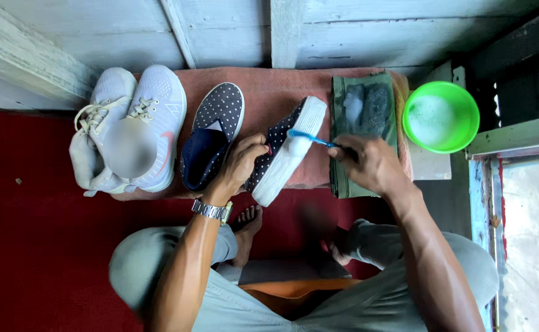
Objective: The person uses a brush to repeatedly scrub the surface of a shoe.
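While the left hand [243, 161] grips a dotted shoe [287, 149] tipped on its side at centre, the right hand [368, 161] is closed around a blue brush [309, 138] whose head touches the white sole; its mate [211, 135] lies at nine o'clock, a green bowl [440, 117] at three
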